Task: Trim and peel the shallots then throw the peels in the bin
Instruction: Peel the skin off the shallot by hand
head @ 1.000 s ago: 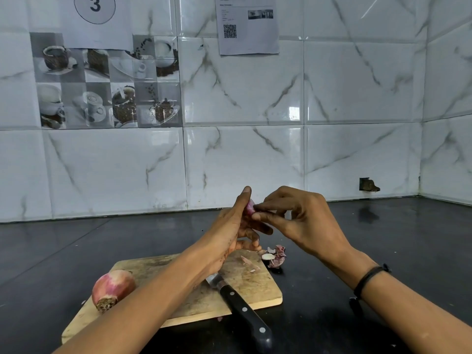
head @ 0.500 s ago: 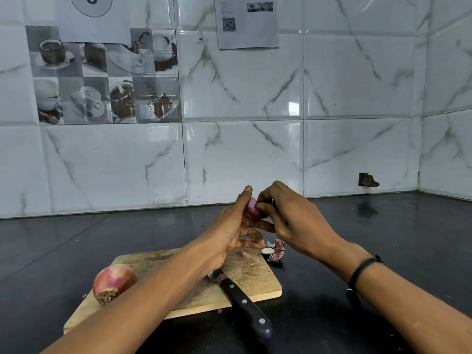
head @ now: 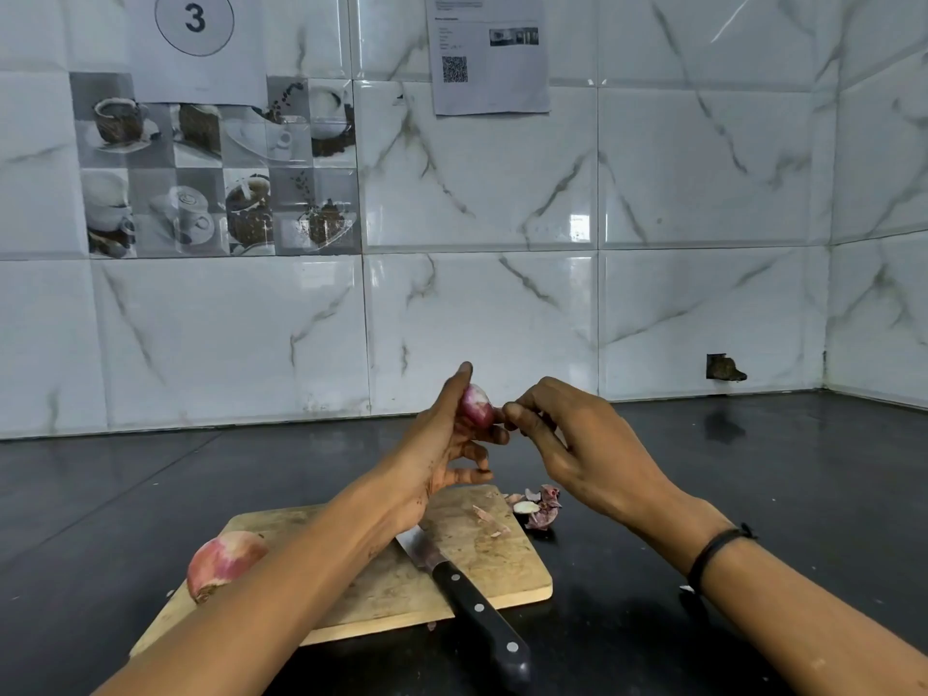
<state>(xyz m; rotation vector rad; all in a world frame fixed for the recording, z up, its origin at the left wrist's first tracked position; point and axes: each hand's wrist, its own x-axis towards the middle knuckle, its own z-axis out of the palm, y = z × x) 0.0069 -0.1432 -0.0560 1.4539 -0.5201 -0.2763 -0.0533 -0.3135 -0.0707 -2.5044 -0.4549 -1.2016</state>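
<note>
My left hand (head: 442, 444) holds a small purple shallot (head: 477, 405) raised above the wooden cutting board (head: 391, 580), thumb and fingers curled round it. My right hand (head: 577, 444) is just to its right, fingertips pinching at the shallot's lower right side; whether they hold a strip of skin I cannot tell. A second, larger unpeeled shallot (head: 223, 562) lies on the board's left end, partly behind my left forearm. A small heap of peels and a cut end (head: 540, 508) lies on the counter off the board's far right corner.
A black-handled knife (head: 472, 600) lies diagonally on the board, handle overhanging the near edge. A few peel scraps (head: 489, 519) lie on the board. The black counter (head: 753, 494) meets the tiled wall at the back and right. No bin is in view.
My right hand has shifted right and its fingers have slid off the shallot's top, showing more of the purple bulb. The left hand stays raised with the shallot.
</note>
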